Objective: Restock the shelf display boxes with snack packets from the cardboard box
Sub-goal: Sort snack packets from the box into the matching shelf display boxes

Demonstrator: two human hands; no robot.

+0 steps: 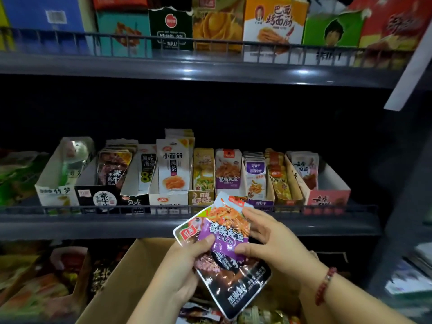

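Observation:
My left hand (184, 265) grips a fanned stack of snack packets above the open cardboard box (121, 277). On top lies a purple squid packet (228, 228), with a black packet (236, 286) and a white-edged red packet (187, 232) under it. My right hand (264, 235) pinches the purple packet by its right edge, thumb on the front. The hands sit just below the middle shelf, where a row of display boxes stands. A matching purple squid display box (228, 171) stands directly above the held packets.
A wire rail (117, 209) runs along the middle shelf's front edge. Neighbouring display boxes include a white one (173, 169) and a pink one (327, 195). The upper shelf (187, 66) carries tall boxes. More packets lie low on the left (35, 288).

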